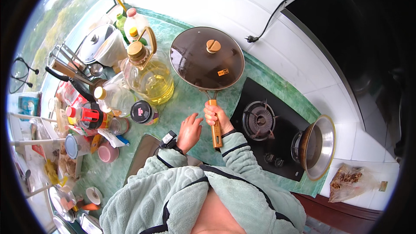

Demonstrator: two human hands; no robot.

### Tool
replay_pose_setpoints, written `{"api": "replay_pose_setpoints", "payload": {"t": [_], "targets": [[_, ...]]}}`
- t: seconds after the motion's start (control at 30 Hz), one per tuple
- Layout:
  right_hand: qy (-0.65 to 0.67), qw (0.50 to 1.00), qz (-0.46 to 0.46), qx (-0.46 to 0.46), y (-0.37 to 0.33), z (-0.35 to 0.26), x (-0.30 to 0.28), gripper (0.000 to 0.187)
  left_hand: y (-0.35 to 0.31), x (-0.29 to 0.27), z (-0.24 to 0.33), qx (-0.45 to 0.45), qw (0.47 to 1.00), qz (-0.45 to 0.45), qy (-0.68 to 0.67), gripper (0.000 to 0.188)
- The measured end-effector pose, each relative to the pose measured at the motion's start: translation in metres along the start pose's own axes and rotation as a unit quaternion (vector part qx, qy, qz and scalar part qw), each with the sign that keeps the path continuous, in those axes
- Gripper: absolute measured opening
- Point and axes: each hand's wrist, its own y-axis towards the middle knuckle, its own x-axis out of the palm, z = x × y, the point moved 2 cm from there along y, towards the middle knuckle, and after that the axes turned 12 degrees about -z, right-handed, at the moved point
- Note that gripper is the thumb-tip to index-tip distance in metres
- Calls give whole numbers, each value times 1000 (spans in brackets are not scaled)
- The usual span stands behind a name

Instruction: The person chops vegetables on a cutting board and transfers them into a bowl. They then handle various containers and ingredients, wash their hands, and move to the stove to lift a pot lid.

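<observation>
My right hand [215, 115] grips the wooden handle [216, 135] of a dark frying pan [206, 58] that rests on the green counter, left of the stove. A glass lid with a wooden knob [213, 46] covers the pan. My left hand [190, 131] lies flat on the counter beside the handle, fingers apart, holding nothing. A device is strapped to that wrist [169, 140].
A black two-burner gas stove [264, 130] sits to the right, with a metal wok [318, 146] on its far burner. A big oil bottle [148, 73], jars, bottles and a rice cooker [100, 43] crowd the left side. A bag of food [349, 181] lies at the right.
</observation>
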Motion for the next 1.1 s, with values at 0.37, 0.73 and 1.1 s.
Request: {"api": "replay_pose_setpoints", "payload": {"t": [0.37,0.73,1.1], "targets": [[-71,993,81,-36,39,34,-7,30,-29,-9,-4,-241,595,-176,-746,50],[-220,956,158,-113,-118,25,36,54,-58,-15,-16,-226,650,-169,-705,45],[-279,839,311,-349,-421,99,130,47,-132,22,1,-266,652,-164,-691,58]]}}
